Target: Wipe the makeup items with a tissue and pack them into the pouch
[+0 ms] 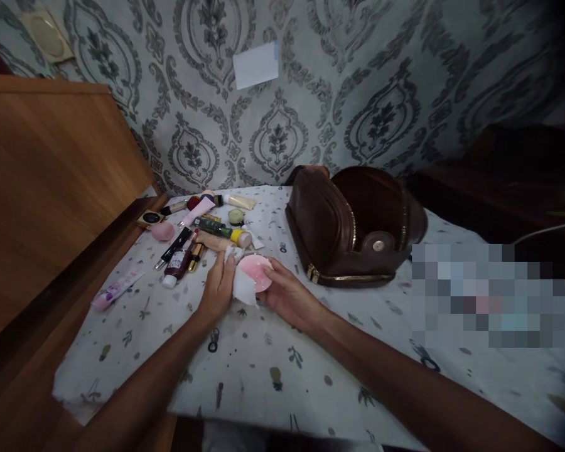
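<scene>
Over the patterned cloth, my right hand (289,298) grips a round pink case, perhaps a compact (258,270), by its right edge, thumb on top. A crumpled white tissue (243,289) lies against the case's left side. My left hand (216,290) holds that tissue with fingers together, some of them hidden behind it. Just beyond the hands are a green tube with a yellow band (214,227), a beige tube (211,241) and a dark red bottle with a white cap (176,263).
An unzipped brown leather bag (320,220) stands right of the hands. Several cosmetics, including a pink sponge (162,231), a pink tube (198,210) and a purple-white packet (117,290), lie at left. A wooden panel (51,188) borders the left; a patterned wall (282,125) rises behind.
</scene>
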A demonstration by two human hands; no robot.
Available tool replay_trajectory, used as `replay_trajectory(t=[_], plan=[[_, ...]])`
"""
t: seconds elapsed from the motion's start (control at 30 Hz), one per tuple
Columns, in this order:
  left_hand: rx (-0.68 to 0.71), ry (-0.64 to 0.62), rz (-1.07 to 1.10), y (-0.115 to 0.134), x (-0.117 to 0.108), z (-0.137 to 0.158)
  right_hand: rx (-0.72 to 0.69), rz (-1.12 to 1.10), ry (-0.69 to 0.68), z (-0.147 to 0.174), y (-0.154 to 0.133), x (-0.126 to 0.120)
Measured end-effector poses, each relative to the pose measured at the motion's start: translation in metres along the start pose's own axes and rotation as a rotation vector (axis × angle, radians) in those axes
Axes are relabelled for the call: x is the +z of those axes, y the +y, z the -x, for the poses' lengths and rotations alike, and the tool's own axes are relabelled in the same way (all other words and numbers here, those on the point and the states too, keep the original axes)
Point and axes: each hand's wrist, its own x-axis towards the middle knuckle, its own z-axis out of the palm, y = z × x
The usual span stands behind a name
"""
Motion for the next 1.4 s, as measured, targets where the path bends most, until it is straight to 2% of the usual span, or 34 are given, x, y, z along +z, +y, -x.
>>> replay_trajectory(t=[0.17, 0.23, 0.43, 0.53, 0.77, 0.93, 1.17, 1.3, 1.4], plan=[[0.047, -0.151, 0.014, 0.005, 0.002, 0.005, -0.05, 0.061, -0.016, 0.003, 0.001, 0.005], [0.047, -0.163, -0.031, 0.008, 0.001, 0.007, -0.042, 0.068, -0.032, 0.004, 0.002, 0.006], [0.079, -0.048, -0.184, 0.014, -0.003, 0.011, 0.049, 0.135, -0.113, 0.003, 0.008, 0.003], [0.118, -0.014, -0.205, 0.014, -0.005, 0.013, 0.086, 0.18, -0.078, 0.006, 0.009, 0.004], [0.251, 0.039, -0.175, 0.01, -0.007, 0.014, 0.018, 0.209, 0.026, 0.01, 0.005, 0.007], [0.35, 0.025, -0.221, 0.011, -0.008, 0.01, -0.103, 0.451, 0.038, 0.002, 0.009, -0.005], [0.487, -0.066, -0.376, 0.02, -0.005, 0.013, -0.331, 0.954, -0.026, 0.001, 0.016, -0.011], [0.47, -0.066, -0.412, 0.022, 0.001, 0.017, -0.38, 1.23, -0.107, 0.01, 0.013, -0.008], [0.384, -0.033, -0.434, 0.016, 0.002, 0.013, -0.366, 1.287, -0.141, 0.012, 0.012, -0.007]])
